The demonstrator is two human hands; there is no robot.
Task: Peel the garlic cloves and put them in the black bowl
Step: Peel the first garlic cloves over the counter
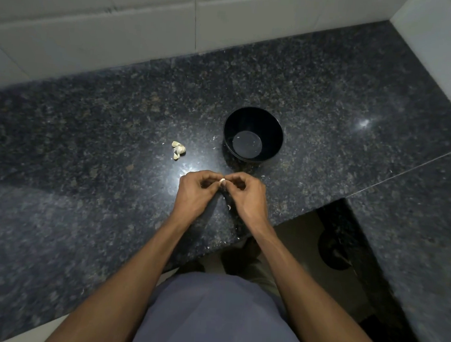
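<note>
A pale garlic clove (222,181) is pinched between the fingertips of my left hand (197,193) and my right hand (246,195), just above the dark granite counter (86,143). The black bowl (273,131) stands behind my hands, a little to the right, and its bottom looks bare apart from a small pale fleck. A small cluster of unpeeled garlic cloves (178,150) lies on the counter to the left of the bowl. Most of the held clove is hidden by my fingers.
Small white bits of garlic skin (229,207) lie scattered on the counter near my hands and along its front edge. A white tiled wall (122,22) runs behind the counter. The counter turns a corner at the right, leaving a dark gap (334,247) below.
</note>
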